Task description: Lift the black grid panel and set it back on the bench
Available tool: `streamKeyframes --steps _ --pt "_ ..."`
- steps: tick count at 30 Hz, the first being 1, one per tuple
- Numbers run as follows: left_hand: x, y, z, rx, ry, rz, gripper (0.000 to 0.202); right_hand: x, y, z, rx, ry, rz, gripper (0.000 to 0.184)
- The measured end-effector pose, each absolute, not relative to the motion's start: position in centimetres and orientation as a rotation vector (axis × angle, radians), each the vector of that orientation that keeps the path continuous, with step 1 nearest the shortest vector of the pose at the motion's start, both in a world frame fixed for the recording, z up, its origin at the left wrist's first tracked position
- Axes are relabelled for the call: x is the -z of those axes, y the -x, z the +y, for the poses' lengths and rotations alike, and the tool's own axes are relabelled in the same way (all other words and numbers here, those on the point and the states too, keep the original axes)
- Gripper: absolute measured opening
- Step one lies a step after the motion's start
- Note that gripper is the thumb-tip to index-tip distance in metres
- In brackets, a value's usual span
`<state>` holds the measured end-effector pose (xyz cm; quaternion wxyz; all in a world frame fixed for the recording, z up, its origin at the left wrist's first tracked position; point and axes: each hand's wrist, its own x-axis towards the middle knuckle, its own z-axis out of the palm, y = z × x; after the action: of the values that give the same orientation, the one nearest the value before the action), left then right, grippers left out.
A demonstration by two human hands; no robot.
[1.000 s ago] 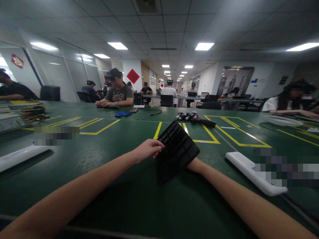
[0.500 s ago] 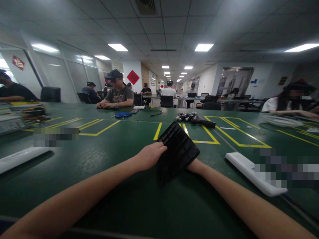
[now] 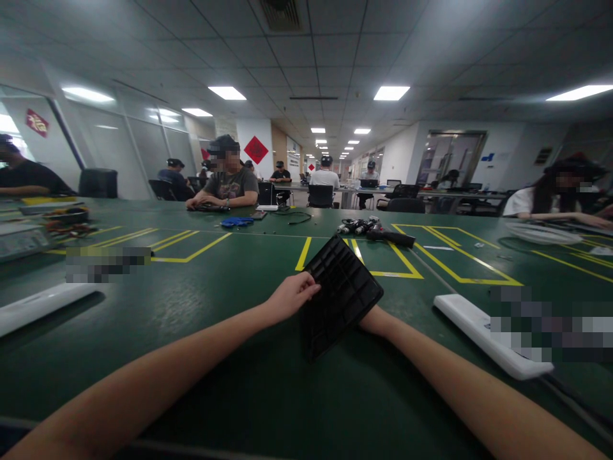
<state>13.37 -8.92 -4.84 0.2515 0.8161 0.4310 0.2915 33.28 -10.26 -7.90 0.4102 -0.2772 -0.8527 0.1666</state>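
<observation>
Head camera looks out over a big green table [image 3: 191, 332]. The left hand [image 3: 291, 298] grips the left edge of a black tray [image 3: 342, 297], with its fingers curled over that edge. The tray has lots of little square pockets on the side that shows. It is tipped up on a slant in the middle of the table, right in front of the person. Its low corner is close to the table top, but I cannot tell if it touches. The right hand [image 3: 371, 318] is tucked behind the tray on the right side. Only the part by the wrist shows, so I cannot tell if it is gripping or lying loose.

Yellow lines [image 3: 306, 252] are painted on the table just behind the tray. A long white bar [image 3: 488, 332] lies to the right, apart from the tray. A second white bar [image 3: 38, 303] lies far off to the left. Further back, some black tools [image 3: 364, 225] sit in a small bunch. A blue thing [image 3: 236, 221] lies near a person in a grey shirt [image 3: 230, 182], who sits across the table with both arms on it. A person in a white top [image 3: 531, 199] sits at the far right.
</observation>
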Motion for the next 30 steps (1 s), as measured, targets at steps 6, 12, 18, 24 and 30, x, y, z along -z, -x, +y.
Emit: streamKeyframes --steps 6,12,18,24,30 --pt "4.5 -13.3 -9.0 -0.791 -2.294 1.177 0.016 8.3 -33.4 -10.0 -0.432 0.68 -2.125 0.04" --pt "4.4 -13.2 -9.0 -0.85 -2.195 1.041 0.009 8.2 -33.4 -10.2 -0.426 0.674 -2.125 0.043" --pt "4.3 -13.9 -8.6 -0.884 -1.475 1.016 0.008 8.8 -33.7 -9.6 -0.311 0.674 -2.201 0.039" --pt "4.3 -13.6 -8.2 -0.795 -1.267 1.004 0.019 8.5 -33.5 -9.8 -0.357 0.66 -2.172 0.042" --pt "5.4 -13.4 -8.1 -0.705 -2.007 1.14 0.048 8.1 -33.5 -10.1 -0.387 0.656 -2.158 0.042"
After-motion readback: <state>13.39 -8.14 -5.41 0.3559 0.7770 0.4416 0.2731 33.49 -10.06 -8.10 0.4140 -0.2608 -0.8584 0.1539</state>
